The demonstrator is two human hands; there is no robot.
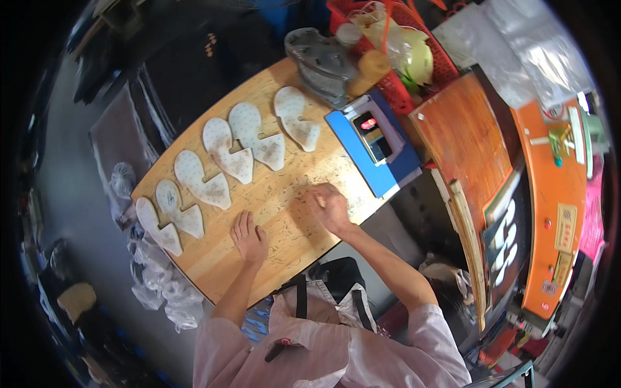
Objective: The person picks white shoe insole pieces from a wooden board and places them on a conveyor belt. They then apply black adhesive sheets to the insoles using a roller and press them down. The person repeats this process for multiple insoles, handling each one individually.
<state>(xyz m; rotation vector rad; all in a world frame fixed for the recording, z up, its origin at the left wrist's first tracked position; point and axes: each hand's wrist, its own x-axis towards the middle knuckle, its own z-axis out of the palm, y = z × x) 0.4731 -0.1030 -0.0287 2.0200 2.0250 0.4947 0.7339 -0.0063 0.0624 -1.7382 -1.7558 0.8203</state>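
Note:
Several white, dotted, sole-shaped pieces with a notch cut in one side lie in a slanting row on the wooden table (pixel 284 223). Smudges mark the nearer ends of some, including this middle piece (pixel 202 180). My left hand (pixel 250 238) lies flat on the wood with fingers stretched, just nearer to me than that piece, not touching it. To the right, my right hand (pixel 330 208) is at the tabletop with its fingers curled in. Whatever may be inside those fingers is hidden. Small dark specks are scattered over the wood around both hands.
A blue folder (pixel 362 155) with a phone-like device (pixel 372 137) on it lies at the table's right end. Behind stand a grey moulded piece (pixel 318 61) and a red basket (pixel 393 87) of bags. Plastic bags (pixel 162 278) hang by the left edge.

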